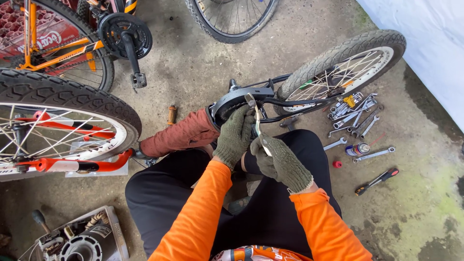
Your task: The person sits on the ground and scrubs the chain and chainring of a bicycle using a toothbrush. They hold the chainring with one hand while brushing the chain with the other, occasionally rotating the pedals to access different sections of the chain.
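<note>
Beside rear wheel (345, 67) | wrenches (355, 113) scattered | spray can (357, 149) near

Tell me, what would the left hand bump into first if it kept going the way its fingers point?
Probably the black chain guard of the small bike: the gloved left hand points up at it, fingers already at its edge. Depth is hard to judge.

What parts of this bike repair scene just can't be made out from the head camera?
- The chain and sprocket: hidden under the black chain guard and the left hand.
- The wrench: its handle end is buried in the right hand.
- The small bike's front half: hidden behind the person's legs.
- The loose spanners: too small to tell sizes.
- The orange bicycle: cut off by the top and left edges.
</note>
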